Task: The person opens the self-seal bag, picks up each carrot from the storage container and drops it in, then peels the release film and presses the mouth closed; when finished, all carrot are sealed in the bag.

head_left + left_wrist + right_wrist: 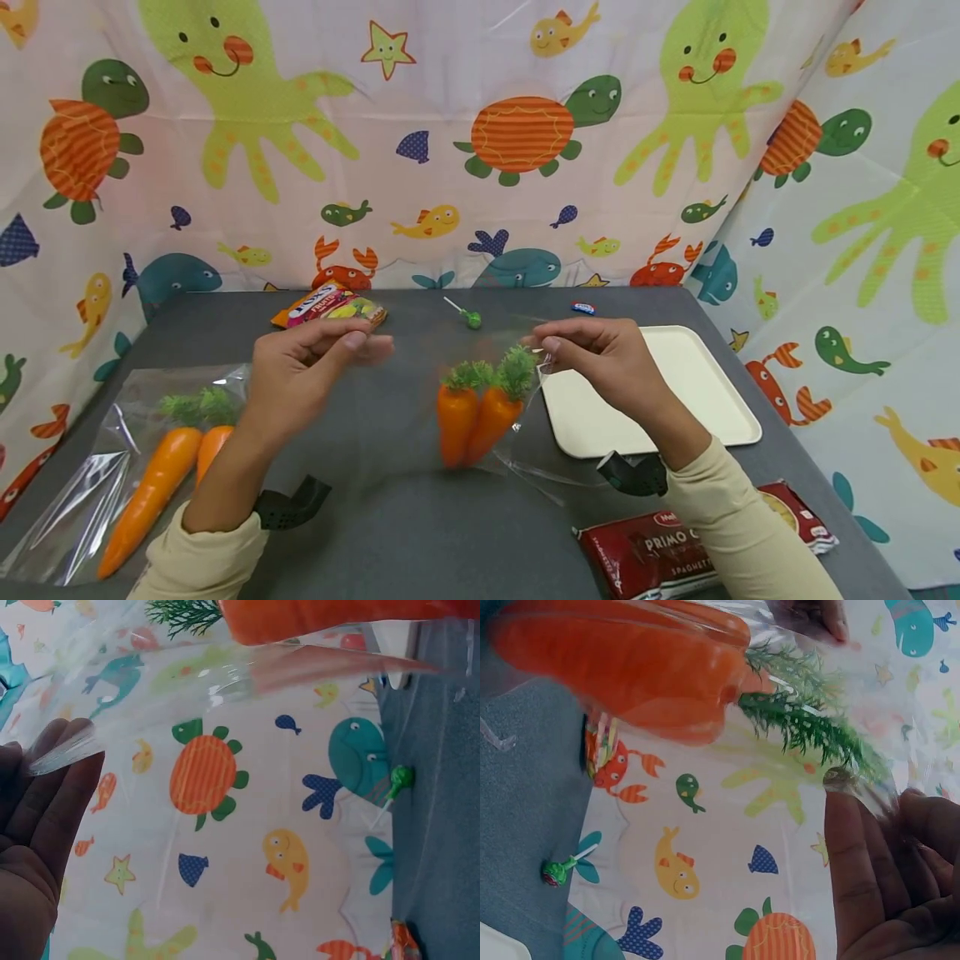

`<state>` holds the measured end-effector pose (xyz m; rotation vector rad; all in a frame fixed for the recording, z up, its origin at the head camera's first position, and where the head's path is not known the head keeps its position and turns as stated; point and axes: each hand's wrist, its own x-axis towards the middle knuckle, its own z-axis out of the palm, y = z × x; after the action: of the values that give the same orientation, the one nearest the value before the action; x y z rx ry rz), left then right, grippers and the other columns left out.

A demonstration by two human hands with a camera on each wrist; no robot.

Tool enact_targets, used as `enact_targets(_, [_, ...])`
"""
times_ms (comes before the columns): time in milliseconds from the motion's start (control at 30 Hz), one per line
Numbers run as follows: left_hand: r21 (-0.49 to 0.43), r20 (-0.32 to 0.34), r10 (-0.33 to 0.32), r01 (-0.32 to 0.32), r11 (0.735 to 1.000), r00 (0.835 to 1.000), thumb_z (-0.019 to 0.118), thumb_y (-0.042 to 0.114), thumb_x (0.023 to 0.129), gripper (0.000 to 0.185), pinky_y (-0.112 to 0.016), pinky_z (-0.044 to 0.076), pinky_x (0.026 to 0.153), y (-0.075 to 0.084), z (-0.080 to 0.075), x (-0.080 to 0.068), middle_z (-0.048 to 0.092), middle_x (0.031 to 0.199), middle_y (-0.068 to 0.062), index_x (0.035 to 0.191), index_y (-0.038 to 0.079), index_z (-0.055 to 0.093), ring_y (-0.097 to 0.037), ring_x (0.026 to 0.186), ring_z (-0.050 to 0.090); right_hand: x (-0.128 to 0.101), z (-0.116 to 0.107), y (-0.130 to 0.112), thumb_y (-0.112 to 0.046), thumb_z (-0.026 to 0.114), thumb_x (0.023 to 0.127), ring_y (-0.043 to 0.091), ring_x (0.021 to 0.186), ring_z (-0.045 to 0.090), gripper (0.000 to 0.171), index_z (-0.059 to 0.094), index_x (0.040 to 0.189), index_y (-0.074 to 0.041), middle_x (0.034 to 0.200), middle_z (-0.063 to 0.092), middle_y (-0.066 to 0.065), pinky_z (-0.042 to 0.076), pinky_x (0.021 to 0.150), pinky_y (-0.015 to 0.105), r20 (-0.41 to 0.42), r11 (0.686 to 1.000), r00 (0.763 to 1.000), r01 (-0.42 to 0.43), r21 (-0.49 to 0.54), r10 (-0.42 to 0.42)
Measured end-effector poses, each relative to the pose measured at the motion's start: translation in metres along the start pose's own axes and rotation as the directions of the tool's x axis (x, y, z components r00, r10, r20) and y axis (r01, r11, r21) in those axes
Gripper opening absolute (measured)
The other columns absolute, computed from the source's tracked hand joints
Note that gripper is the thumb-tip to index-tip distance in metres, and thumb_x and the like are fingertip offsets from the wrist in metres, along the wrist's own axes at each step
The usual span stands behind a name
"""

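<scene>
A clear plastic bag (527, 454) hangs above the table, with two short orange toy carrots (480, 421) with green tops inside it. My left hand (303, 367) pinches one upper side of the bag's film between thumb and fingers. The other upper side is pinched by my right hand (600, 358), close to the carrot greens (810, 724). Between the hands the film is hard to make out in the head view. On the table at left lies a second clear bag (82, 500) holding two longer toy carrots (153, 492), partly hidden by my left forearm.
A cream tray (720, 400) lies at right behind my right hand. Toward the back are a candy bag (330, 304), a green lollipop (471, 318) and a small blue-red wrapped piece (582, 307). Red spaghetti packs (637, 550) lie front right, partly under my right forearm.
</scene>
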<state>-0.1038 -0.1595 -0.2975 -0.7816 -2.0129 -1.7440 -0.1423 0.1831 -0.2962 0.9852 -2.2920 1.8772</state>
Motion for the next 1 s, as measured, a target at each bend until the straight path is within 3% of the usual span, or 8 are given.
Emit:
enact_targets(200, [0.008,0.026,-0.018,0.018,1.0,0.999,0.059,-0.007,0.094,0.024,-0.031,0.058,0.074,-0.001,-0.005,-0.002,0.074,0.092,-0.012,0.117,-0.004,0.067,-0.025,0.076,0.072,-0.002,-0.004,-0.003,0.003,0.059,0.095,0.027,0.079,0.072,0.023,0.066,0.116,0.01,0.101,0.072,0.015,0.059,0.068,0.041,0.005,0.999,0.999,0.039,0.013,-0.039])
enact_targets(300, [-0.072,0.067,-0.031,0.036,0.997,0.997,0.058,-0.006,0.095,0.026,-0.036,0.058,0.071,-0.004,-0.007,-0.002,0.074,0.093,-0.013,0.12,-0.004,0.065,-0.028,0.077,0.072,-0.003,-0.007,-0.002,0.009,0.057,0.094,0.026,0.077,0.072,0.027,0.067,0.119,0.005,0.099,0.072,0.015,0.059,0.066,0.041,0.024,0.994,0.996,0.088,0.068,-0.09])
enact_targets(400, [-0.18,0.102,0.001,0.018,0.983,0.995,0.057,-0.009,0.094,0.025,-0.043,0.058,0.067,-0.007,-0.009,-0.002,0.072,0.096,-0.017,0.118,-0.011,0.062,-0.031,0.082,0.072,-0.003,-0.009,-0.001,0.013,0.056,0.092,0.025,0.076,0.072,0.029,0.069,0.117,0.003,0.099,0.073,0.014,0.059,0.065,0.04,0.046,0.981,0.987,0.146,0.124,-0.153])
enact_targets(533, [-0.249,0.134,0.025,0.009,0.969,0.991,0.057,-0.009,0.093,0.02,-0.047,0.057,0.066,-0.009,-0.011,-0.002,0.071,0.098,-0.021,0.112,-0.018,0.06,-0.033,0.085,0.071,-0.003,-0.012,0.001,0.008,0.06,0.092,0.021,0.077,0.072,0.022,0.073,0.109,0.002,0.1,0.073,0.009,0.059,0.067,0.035,0.078,0.967,0.978,0.177,0.183,-0.194])
enact_targets(667, [-0.245,0.154,-0.004,0.042,0.969,0.988,0.058,-0.007,0.094,0.018,-0.046,0.057,0.069,-0.012,-0.012,-0.002,0.072,0.095,-0.019,0.111,-0.012,0.064,-0.033,0.082,0.071,-0.005,-0.015,0.002,0.003,0.064,0.092,0.019,0.079,0.072,0.018,0.073,0.107,0.003,0.098,0.073,0.009,0.059,0.068,0.035,0.122,0.968,0.976,0.154,0.198,-0.18])
enact_targets(867, [-0.268,0.164,0.057,-0.011,0.963,0.985,0.053,-0.017,0.092,0.029,-0.042,0.057,0.075,-0.014,-0.013,-0.002,0.072,0.095,-0.021,0.119,-0.013,0.062,-0.032,0.082,0.072,-0.005,-0.018,0.002,0.003,0.064,0.092,0.021,0.085,0.071,0.018,0.072,0.108,0.003,0.1,0.073,0.008,0.059,0.07,0.037,0.17,0.98,0.972,0.138,0.14,-0.161])
enact_targets(933, [-0.204,0.126,0.039,-0.012,0.979,0.991,0.053,-0.019,0.09,0.029,-0.027,0.058,0.068,-0.013,-0.013,-0.003,0.073,0.096,-0.015,0.115,-0.01,0.066,-0.018,0.068,0.071,-0.005,-0.02,0.002,0.003,0.064,0.092,0.021,0.086,0.071,0.019,0.072,0.109,0.004,0.101,0.073,0.008,0.059,0.071,0.037,0.176,0.981,0.971,0.143,0.128,-0.165])
enact_targets(1000, [-0.109,0.082,-0.007,0.016,0.994,0.997,0.054,-0.019,0.089,0.03,-0.016,0.048,0.049,-0.011,-0.013,-0.003,0.074,0.092,-0.007,0.108,-0.005,0.072,-0.008,0.05,0.057,-0.006,-0.021,0.001,0.004,0.064,0.092,0.02,0.087,0.071,0.018,0.072,0.108,0.003,0.101,0.073,0.007,0.059,0.072,0.036,0.173,0.983,0.971,0.146,0.113,-0.165])
